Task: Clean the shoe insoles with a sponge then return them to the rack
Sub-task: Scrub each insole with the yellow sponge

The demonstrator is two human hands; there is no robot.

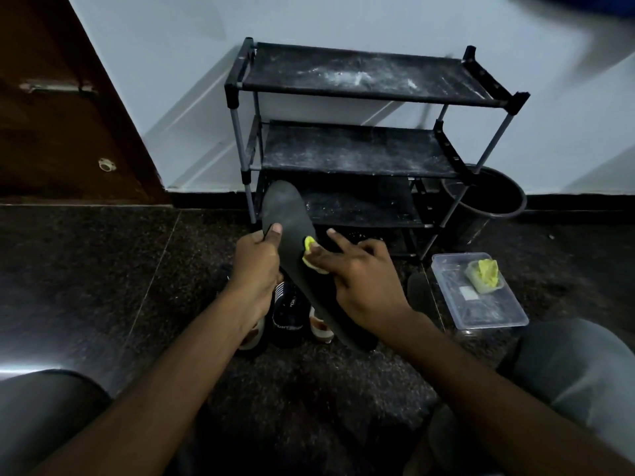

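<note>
My left hand (256,266) grips a dark grey insole (288,218) by its left edge, thumb on top, holding it tilted up in front of the rack. My right hand (357,280) presses a small yellow-green sponge (309,243) against the insole's right side, with the index and middle fingers stretched out. The black shoe rack (360,149) stands against the wall; its dusty shelves hold nothing that I can see. A second dark insole (421,292) lies on the floor to the right of my right hand.
A pair of dark sneakers (287,312) sits on the floor under the insole. A clear plastic box (481,307) with a small tub of yellow-green sponge pieces (484,274) is at the right. A dark bin (488,197) stands beside the rack. A brown door (62,115) is at the left.
</note>
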